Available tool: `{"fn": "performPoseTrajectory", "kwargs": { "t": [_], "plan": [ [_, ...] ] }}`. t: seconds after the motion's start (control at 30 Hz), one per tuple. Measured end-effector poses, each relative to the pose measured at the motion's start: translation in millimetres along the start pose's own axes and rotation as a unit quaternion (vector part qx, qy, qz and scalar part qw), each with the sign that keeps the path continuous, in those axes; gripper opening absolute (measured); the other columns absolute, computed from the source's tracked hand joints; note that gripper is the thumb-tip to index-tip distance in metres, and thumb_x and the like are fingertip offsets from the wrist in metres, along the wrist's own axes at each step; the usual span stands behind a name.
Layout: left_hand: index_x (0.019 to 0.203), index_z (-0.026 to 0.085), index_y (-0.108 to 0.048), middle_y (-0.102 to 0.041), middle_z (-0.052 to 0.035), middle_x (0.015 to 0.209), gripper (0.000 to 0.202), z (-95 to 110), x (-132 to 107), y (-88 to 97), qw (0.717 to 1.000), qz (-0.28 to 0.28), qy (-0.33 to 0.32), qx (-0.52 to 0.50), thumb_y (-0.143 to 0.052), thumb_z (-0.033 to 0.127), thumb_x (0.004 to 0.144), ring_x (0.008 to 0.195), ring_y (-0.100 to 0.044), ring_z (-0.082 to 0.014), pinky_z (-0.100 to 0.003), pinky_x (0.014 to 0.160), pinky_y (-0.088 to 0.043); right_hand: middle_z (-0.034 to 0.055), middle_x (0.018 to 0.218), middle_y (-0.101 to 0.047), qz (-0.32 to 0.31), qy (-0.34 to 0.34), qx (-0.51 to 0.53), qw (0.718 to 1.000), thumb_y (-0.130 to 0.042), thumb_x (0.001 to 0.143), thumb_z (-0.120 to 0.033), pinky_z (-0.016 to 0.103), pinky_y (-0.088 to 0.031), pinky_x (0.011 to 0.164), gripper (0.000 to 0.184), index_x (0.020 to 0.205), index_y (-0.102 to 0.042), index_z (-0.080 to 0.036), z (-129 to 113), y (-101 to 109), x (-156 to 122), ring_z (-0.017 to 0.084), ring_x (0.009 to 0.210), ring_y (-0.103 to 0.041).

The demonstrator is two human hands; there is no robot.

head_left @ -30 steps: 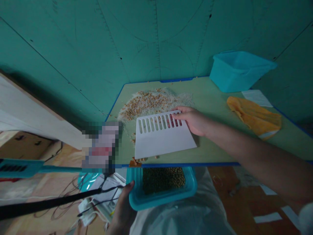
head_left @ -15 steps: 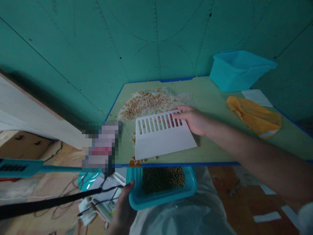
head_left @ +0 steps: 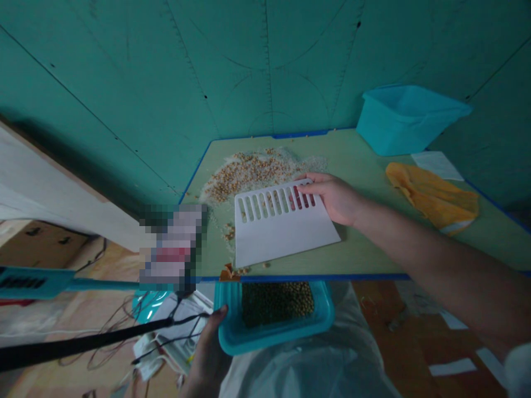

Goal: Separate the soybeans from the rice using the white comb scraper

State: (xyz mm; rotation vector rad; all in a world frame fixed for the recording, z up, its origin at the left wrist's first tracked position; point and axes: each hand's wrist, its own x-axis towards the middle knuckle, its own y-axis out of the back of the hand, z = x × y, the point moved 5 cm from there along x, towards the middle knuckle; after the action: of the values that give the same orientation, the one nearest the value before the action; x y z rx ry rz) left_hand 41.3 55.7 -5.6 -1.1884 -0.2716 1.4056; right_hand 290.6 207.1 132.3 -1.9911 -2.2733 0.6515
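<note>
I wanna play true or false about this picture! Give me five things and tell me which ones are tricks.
1. The right hand holds a flat white tool with slots. True.
2. Both hands hold the flat white tool. False: the left hand holds the near blue tub.
3. Loose tan beans lie spread on the table. True.
4. The orange cloth is inside the far blue tub. False: the orange cloth lies on the table, in front of that tub.
5. The near blue tub has round beans in it. True.
</note>
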Motion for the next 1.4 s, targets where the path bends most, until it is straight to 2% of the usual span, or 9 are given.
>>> {"fn": "performPoseTrajectory", "kwargs": {
  "t": [0.13, 0.23, 0.37, 0.5, 0.63, 0.73, 0.9, 1.17, 1.4],
  "plan": [
    [0.112, 0.036, -0.065, -0.075, 0.0024, 0.105, 0.043, 3, 1, 0.3, 1.0, -0.002, -0.014, 0.001, -0.058, 0.011, 0.078, 0.089, -0.07, -0.0257, -0.038, 0.092, -0.048, 0.0005, 0.062, -0.064, -0.007, 0.007, -0.008, 1.0, -0.054, 0.071, -0.007, 0.029, -0.049, 0.057, 0.013, 0.077, -0.056, -0.018, -1, 1, 1, 0.015, 0.054, -0.061],
    [0.101, 0.032, -0.072, -0.079, 0.0026, 0.092, 0.036, 5, 2, 0.2, 0.999, -0.022, -0.031, 0.001, -0.059, 0.009, 0.077, 0.081, -0.072, -0.0238, -0.034, 0.09, -0.049, 0.0002, 0.061, -0.063, -0.003, 0.007, -0.008, 1.0, -0.055, 0.07, -0.007, 0.028, -0.048, 0.055, 0.013, 0.075, -0.056, -0.018, -1, 1, 1, 0.015, 0.054, -0.061],
    [0.107, 0.036, -0.069, -0.076, 0.0046, 0.101, 0.039, 1, 4, 5.2, 1.0, -0.017, 0.001, -0.001, -0.058, 0.012, 0.078, 0.091, -0.07, -0.0246, -0.036, 0.095, -0.046, -0.0002, 0.058, -0.062, 0.009, 0.004, -0.006, 1.0, -0.053, 0.069, -0.007, 0.028, -0.047, 0.054, 0.014, 0.075, -0.056, -0.018, -2, 1, 0, 0.014, 0.051, -0.059],
    [0.092, 0.031, -0.076, -0.079, 0.0044, 0.086, 0.029, 0, 3, 4.8, 1.0, -0.025, 0.018, -0.005, -0.062, 0.012, 0.074, 0.088, -0.071, -0.0235, -0.03, 0.093, -0.047, 0.0002, 0.058, -0.062, 0.01, 0.005, -0.012, 1.0, -0.053, 0.068, -0.007, 0.028, -0.047, 0.054, 0.014, 0.075, -0.057, -0.018, -3, 2, 0, 0.015, 0.051, -0.059],
    [0.098, 0.026, -0.075, -0.079, -0.0028, 0.093, 0.026, -1, -1, 0.0, 0.999, -0.006, 0.051, 0.012, -0.06, 0.019, 0.078, 0.102, -0.064, -0.0317, -0.041, 0.098, -0.044, 0.0002, 0.059, -0.062, 0.008, 0.003, -0.016, 1.0, -0.054, 0.067, -0.007, 0.028, -0.047, 0.055, 0.014, 0.075, -0.057, -0.018, -2, 3, 0, 0.015, 0.052, -0.059],
    [0.096, 0.026, -0.076, -0.078, -0.0043, 0.094, 0.025, -1, -3, -5.2, 0.998, -0.006, 0.059, 0.018, -0.06, 0.021, 0.077, 0.107, -0.061, -0.0346, -0.046, 0.099, -0.042, -0.0001, 0.058, -0.062, 0.008, 0.002, -0.016, 1.0, -0.054, 0.067, -0.007, 0.028, -0.046, 0.054, 0.015, 0.075, -0.056, -0.018, -2, 3, 0, 0.015, 0.05, -0.059],
    [0.094, 0.028, -0.076, -0.079, -0.0025, 0.09, 0.025, -1, -6, -12.0, 0.998, -0.012, 0.059, 0.017, -0.059, 0.021, 0.078, 0.108, -0.061, -0.0326, -0.045, 0.099, -0.042, 0.0, 0.057, -0.062, 0.006, 0.001, -0.025, 1.0, -0.053, 0.066, -0.008, 0.028, -0.046, 0.055, 0.014, 0.075, -0.056, -0.019, -3, 3, 0, 0.015, 0.051, -0.058],
    [0.096, 0.027, -0.075, -0.079, -0.0036, 0.089, 0.026, 1, -8, -11.5, 0.998, 0.03, 0.038, 0.028, -0.062, 0.02, 0.074, 0.104, -0.063, -0.0344, -0.047, 0.098, -0.042, 0.0003, 0.058, -0.062, -0.005, 0.019, -0.031, 0.999, -0.053, 0.066, -0.01, 0.028, -0.045, 0.054, 0.013, 0.074, -0.058, -0.018, -9, 6, -1, 0.016, 0.054, -0.059],
    [0.098, 0.028, -0.074, -0.079, -0.0034, 0.09, 0.029, 0, -6, -7.9, 0.999, -0.006, 0.038, 0.025, -0.056, 0.017, 0.079, 0.103, -0.064, -0.0324, -0.046, 0.096, -0.044, -0.0014, 0.054, -0.056, 0.033, 0.047, -0.057, 0.997, -0.05, 0.063, -0.011, 0.028, -0.04, 0.051, 0.012, 0.07, -0.054, -0.02, -17, 16, 2, 0.015, 0.05, -0.055]
  ]
}}
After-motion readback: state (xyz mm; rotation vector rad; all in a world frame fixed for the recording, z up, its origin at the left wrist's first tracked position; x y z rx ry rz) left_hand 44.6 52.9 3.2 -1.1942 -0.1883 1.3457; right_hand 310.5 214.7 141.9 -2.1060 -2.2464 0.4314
